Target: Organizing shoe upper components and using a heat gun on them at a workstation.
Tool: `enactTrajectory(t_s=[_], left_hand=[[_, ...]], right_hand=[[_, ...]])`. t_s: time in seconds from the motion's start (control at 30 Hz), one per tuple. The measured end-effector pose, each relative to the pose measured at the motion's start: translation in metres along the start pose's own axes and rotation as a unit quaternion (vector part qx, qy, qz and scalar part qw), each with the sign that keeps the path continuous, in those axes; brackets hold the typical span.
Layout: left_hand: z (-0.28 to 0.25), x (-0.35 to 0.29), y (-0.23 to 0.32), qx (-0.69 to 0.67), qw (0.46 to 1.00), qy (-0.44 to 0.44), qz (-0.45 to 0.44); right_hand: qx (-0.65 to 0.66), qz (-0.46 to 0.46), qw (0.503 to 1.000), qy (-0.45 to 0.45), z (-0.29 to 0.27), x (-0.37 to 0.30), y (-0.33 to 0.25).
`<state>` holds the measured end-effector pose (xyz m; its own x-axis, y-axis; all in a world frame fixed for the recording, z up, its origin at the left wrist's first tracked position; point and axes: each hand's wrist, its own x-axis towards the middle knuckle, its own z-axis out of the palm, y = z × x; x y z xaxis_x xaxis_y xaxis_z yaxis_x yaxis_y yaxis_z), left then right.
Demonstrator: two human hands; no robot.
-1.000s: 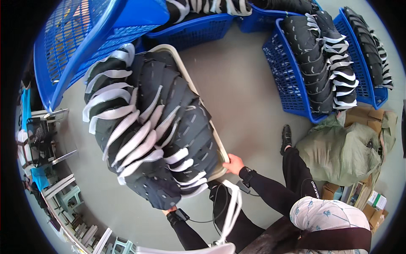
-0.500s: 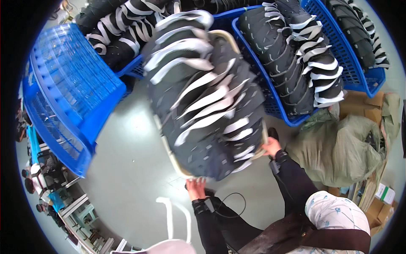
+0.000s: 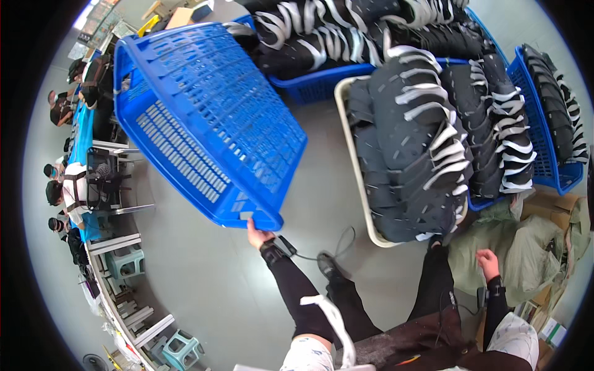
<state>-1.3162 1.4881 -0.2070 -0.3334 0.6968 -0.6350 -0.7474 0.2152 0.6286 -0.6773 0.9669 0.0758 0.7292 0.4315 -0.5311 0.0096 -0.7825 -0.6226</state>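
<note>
My left hand (image 3: 258, 236) grips the end rim of a blue plastic basket (image 3: 291, 148), which stands tilted on its side with its slotted wall showing. The basket holds nothing that I can see. My right hand (image 3: 487, 264) hangs low on the right with its fingers curled in and nothing in it, near a green plastic sheet (image 3: 482, 238). Between my hands and farther off, a cream-rimmed basket (image 3: 357, 179) rests on the floor. It is packed with overlapping black fabric pieces with white strips (image 3: 402, 148), and neither hand touches it.
Blue baskets with more black-and-white pieces stand at the back (image 3: 322, 89) and far right (image 3: 532, 123). Cardboard boxes (image 3: 566, 222) lie by the green sheet. On the left are people at a blue-covered table (image 3: 82, 133) and pale green stools (image 3: 182, 349). A cable (image 3: 346, 238) loops from my left wrist.
Both hands have let go of the cream-rimmed basket, which now sits beside the blue baskets on the right. My left hand has taken hold of the tilted blue basket; my right hand has moved right.
</note>
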Motion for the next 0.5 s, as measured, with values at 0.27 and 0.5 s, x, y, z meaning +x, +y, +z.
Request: enactTrajectory(t_s=[0.27, 0.5], left_hand=[[0.067, -0.045, 0.065, -0.084, 0.976, -0.132, -0.150], [0.111, -0.191, 0.084, -0.093, 0.987, -0.119, -0.060]], right_hand=[[0.012, 0.162, 0.984, -0.070, 0.099, -0.127, 0.031], [0.053, 0.191, 0.978, -0.073, 0.085, -0.160, -0.025]])
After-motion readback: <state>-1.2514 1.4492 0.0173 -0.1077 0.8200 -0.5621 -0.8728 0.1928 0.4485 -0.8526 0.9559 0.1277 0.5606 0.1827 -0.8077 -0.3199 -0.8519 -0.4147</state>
